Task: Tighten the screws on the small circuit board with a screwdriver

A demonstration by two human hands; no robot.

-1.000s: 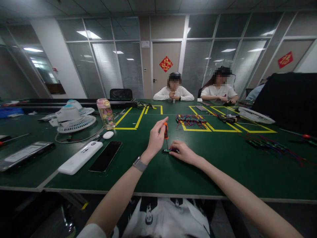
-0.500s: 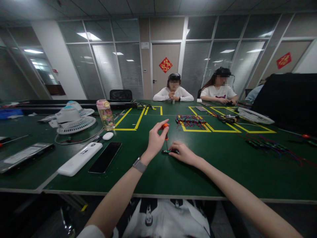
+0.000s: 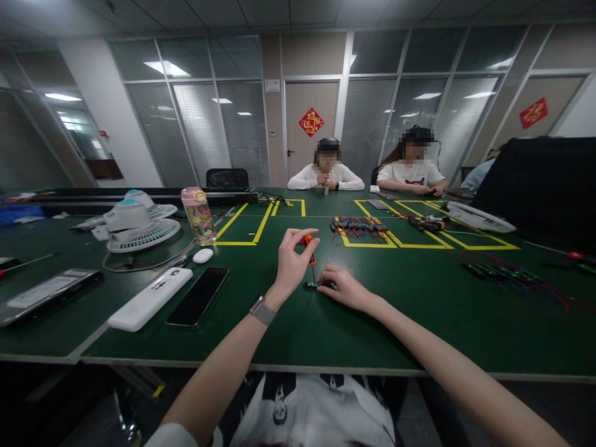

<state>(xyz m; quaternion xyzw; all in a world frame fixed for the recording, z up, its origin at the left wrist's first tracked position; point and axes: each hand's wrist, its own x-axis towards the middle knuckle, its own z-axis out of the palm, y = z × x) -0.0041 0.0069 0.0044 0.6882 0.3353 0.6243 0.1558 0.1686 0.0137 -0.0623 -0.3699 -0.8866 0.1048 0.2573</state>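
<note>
Compared with one second ago, the left hand [image 3: 291,264] is seen more closed. The thumb and first finger, which were stretched upward then, are now bent over the top of the small screwdriver [image 3: 307,242], and its orange handle is pinched between these fingers [image 3: 298,234]. The right hand [image 3: 347,288] has stayed at the same place on the green counter [image 3: 326,329], and the small green part [image 3: 314,285] has not been moved.

The screwdriver is held almost upright. Only a short piece of the orange handle is shown between the fingers, and a thin dark shaft goes down to the small green part. This part is low and dark, with some green on it, and it lies flat on the counter, near the middle, just in front of the person. It is pressed down at its right end by the fingers [image 3: 328,273] of the right hand; finer details cannot be told. A grey watch [image 3: 263,310] is worn on the left wrist. A black phone [image 3: 198,295] is lying well to the left.
</note>
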